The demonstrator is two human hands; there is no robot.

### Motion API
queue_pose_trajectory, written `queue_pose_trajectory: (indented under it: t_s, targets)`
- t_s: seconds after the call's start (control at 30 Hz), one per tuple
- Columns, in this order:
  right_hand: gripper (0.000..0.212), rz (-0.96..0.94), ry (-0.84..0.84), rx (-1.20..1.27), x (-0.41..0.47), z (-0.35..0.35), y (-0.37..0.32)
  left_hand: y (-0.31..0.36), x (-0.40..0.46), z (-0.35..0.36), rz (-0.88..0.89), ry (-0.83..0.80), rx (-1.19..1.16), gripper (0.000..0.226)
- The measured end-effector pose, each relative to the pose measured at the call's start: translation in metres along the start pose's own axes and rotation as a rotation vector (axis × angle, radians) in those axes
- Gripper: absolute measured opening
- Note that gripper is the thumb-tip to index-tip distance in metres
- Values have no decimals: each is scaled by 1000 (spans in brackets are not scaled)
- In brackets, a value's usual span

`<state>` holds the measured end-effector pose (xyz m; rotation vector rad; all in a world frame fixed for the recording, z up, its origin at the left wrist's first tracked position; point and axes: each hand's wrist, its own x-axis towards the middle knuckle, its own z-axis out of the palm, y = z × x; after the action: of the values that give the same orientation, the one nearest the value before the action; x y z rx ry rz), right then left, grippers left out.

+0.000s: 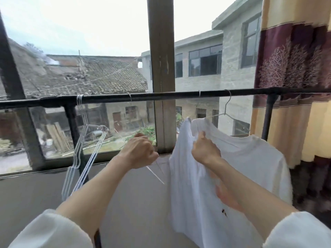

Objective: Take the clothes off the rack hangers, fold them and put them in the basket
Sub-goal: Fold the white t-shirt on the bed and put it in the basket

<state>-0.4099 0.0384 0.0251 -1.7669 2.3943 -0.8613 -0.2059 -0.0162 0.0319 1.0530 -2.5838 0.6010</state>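
On the left, a bunch of empty wire hangers (80,154) hangs from the black rack bar (161,96), near the left post. To the right of them, the left hand (138,151) is closed around something thin and pale; it seems to be a wire hanger (155,173) that comes out below the fist, next to the edge of the shirt, but the blur makes this uncertain. Further right, the right hand (206,149) grips a fold of the white T-shirt (223,176) near its collar. Behind this hand another wire hanger (226,108) is hooked on the bar; I cannot tell whether it carries this shirt or a second one. The basket is not in view.

I judge that the shirt is being taken off its hanger. If the right hand pulls while the collar catches on the wire, the neck can stretch, or the hooked hanger can jump off the bar. The loose lower part of the shirt can also slide to the floor.
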Motion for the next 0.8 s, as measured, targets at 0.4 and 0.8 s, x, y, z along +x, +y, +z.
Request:
queue_pose_trajectory:
  t_s: [0.4,0.8]
  targets:
    - [38,-65,33,382,-5,24,-29,-44,-52,-16,-302,-277,237,28]
    - [23,-108,8,323,0,4,19,55,57,7,-368,-24,-556,22]
